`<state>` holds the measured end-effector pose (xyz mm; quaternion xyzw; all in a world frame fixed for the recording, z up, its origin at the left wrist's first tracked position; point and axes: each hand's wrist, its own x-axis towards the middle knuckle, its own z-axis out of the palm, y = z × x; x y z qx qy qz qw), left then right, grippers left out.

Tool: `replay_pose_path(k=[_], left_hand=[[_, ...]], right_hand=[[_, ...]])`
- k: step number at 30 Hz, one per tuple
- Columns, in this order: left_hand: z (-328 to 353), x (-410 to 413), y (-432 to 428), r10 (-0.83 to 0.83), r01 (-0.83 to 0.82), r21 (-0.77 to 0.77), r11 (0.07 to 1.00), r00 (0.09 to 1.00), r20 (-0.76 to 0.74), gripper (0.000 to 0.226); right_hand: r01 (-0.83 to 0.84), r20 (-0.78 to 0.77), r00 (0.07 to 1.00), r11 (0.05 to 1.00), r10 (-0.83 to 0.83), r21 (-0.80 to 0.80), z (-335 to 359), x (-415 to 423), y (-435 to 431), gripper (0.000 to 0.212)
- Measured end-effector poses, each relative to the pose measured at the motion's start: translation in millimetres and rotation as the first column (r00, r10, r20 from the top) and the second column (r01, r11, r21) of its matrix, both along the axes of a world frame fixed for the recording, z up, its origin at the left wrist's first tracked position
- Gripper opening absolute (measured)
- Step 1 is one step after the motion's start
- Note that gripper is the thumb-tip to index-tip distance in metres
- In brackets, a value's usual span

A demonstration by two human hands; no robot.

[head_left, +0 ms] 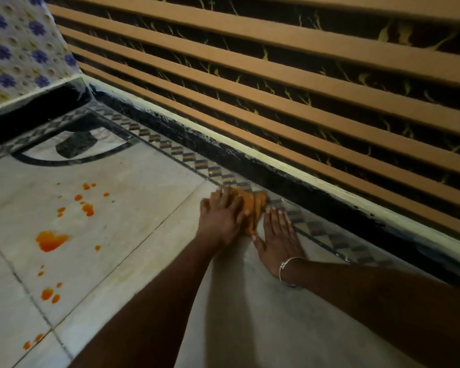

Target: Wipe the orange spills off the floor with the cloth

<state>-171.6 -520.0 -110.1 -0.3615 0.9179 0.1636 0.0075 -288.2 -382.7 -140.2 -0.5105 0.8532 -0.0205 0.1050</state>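
While the left hand (221,217) lies spread over the crumpled orange-stained cloth (252,207), pressing it down onto the pale stone-tiled floor (149,235) just right of the frame's centre, its fingers look splayed rather than clenched, though motion blur softens them. Most of the cloth sticks out from under the right side of that hand, its far edge touching the diamond-patterned border strip (186,155) that runs diagonally along the black skirting (250,162). Immediately to the lower right of the cloth, the right hand (278,236) rests palm down on the floor with straight fingers, grasping nothing, its fingertips just beside the cloth's edge. A thin silver bracelet (286,272) circles that wrist. Well apart from both hands, the orange spills (51,240) remain on the tiles at the left of the frame: one larger puddle, a scatter of drops above it and more drops trailing towards the lower left corner. Behind the skirting, a wall of tan horizontal slats (250,65) fills the upper right, and a floral-printed fabric (16,49) occupies the upper left corner.
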Motion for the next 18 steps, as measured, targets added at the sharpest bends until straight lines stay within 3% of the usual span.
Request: replay_pose_path(k=[3,7,13,16,18], left_hand=[[-21.8,-15.1,-2.3,-0.141,0.147,-0.071,0.987,0.986,0.085,0.063],[-28.3,-23.4,-24.4,-0.152,0.165,-0.133,0.977,0.983,0.102,0.065],[-29.6,7.0,-78.1,0.141,-0.116,-0.178,0.977,0.981,0.135,0.076],[-25.0,42.1,-49.2,0.248,-0.234,-0.13,0.963,0.963,0.101,0.085],[-22.9,51.6,-11.7,0.239,-0.227,-0.104,0.968,0.965,0.112,0.086]], right_hand=[[0.004,-0.036,0.999,0.997,-0.006,-0.074,-10.0,-0.6,4.2,0.079],[0.015,-0.082,0.996,0.993,-0.025,-0.118,-26.3,-3.0,5.0,0.08],[-0.002,-0.103,0.995,0.994,-0.01,-0.113,-28.9,-5.0,6.1,0.079],[0.006,-0.089,0.996,0.991,-0.018,-0.13,-28.1,-4.1,6.4,0.079],[0.009,-0.083,0.996,0.992,-0.019,-0.125,-28.1,-5.0,6.7,0.078]])
